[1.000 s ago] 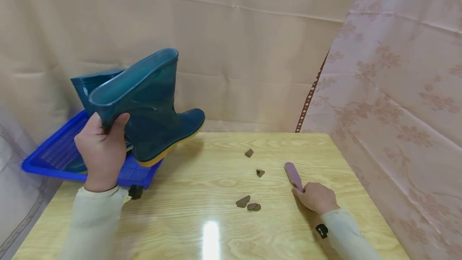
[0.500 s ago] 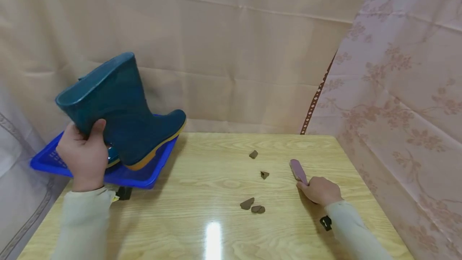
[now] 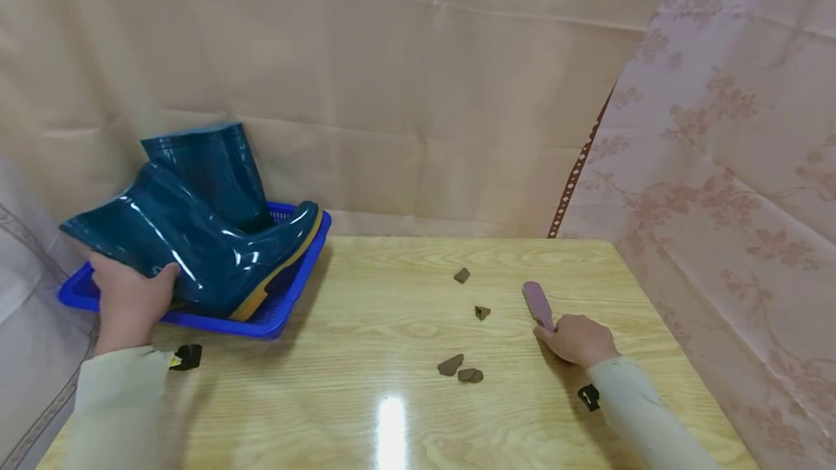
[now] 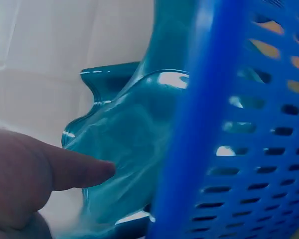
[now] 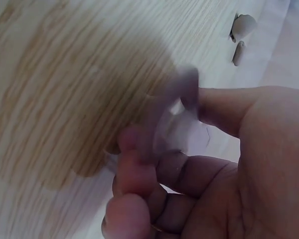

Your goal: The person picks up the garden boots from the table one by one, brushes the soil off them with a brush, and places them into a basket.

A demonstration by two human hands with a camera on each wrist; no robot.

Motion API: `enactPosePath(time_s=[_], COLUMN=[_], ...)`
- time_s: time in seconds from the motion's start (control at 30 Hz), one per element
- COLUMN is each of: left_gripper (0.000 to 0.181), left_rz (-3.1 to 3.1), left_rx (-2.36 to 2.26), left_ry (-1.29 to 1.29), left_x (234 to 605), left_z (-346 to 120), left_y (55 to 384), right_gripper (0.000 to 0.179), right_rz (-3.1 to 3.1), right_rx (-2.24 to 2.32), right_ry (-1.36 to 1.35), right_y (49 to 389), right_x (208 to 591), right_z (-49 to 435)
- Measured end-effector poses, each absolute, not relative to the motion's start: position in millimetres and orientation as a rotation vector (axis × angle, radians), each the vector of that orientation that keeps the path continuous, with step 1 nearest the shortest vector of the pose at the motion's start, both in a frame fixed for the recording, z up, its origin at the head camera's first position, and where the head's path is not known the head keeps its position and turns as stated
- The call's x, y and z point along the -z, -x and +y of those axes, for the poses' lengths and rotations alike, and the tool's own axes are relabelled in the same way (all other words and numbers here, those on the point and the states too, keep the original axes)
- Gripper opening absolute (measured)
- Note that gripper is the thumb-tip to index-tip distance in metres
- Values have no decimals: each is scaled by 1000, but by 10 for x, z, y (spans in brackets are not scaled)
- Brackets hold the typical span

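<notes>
In the head view my left hand (image 3: 133, 299) grips the shaft of a dark teal rain boot (image 3: 215, 260) with a yellow sole. The boot lies tilted in the blue plastic basket (image 3: 277, 318), toe pointing right; my other fingers are hidden behind the shaft. Another teal boot (image 3: 209, 172) stands behind it in the basket. The left wrist view has my thumb against the teal rubber (image 4: 134, 134), beside the perforated basket wall (image 4: 239, 174). At the right, my right hand (image 3: 578, 339) holds a mauve brush (image 3: 538, 303) with a flat rounded head, low over the table.
Several brown flakes (image 3: 451, 365) lie on the wood-grain table (image 3: 366, 289) between the basket and the right hand. A beige cloth (image 3: 392, 93) hangs behind the table, and a pink floral cloth (image 3: 738, 187) along the right side.
My left hand has moved left and down, lowering the boot into the basket and tipping its shaft leftward. The right hand stays nearly still with the brush.
</notes>
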State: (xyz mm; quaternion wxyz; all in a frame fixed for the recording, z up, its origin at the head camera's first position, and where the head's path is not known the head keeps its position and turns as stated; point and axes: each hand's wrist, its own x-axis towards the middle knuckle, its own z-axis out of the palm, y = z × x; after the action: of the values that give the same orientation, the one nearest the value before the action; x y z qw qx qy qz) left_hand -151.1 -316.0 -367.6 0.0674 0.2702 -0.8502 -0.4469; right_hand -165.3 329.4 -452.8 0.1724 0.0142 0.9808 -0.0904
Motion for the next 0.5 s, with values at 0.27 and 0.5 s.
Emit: enactPosePath(time_s=[0.27,0.5], left_gripper=[95,70], left_rz=[-2463,-2398], left_rx=[1196,1200], left_ry=[-621,-187], left_x=[3691,3654], left_z=[-2887,-2198], left_y=[1494,1476], right_gripper=[53,54], right_rz=[2773,2775], right_rx=[302,327], right_ry=[-59,-45], right_y=[1590,1550], right_x=[4547,4498], right_z=[3253,3212])
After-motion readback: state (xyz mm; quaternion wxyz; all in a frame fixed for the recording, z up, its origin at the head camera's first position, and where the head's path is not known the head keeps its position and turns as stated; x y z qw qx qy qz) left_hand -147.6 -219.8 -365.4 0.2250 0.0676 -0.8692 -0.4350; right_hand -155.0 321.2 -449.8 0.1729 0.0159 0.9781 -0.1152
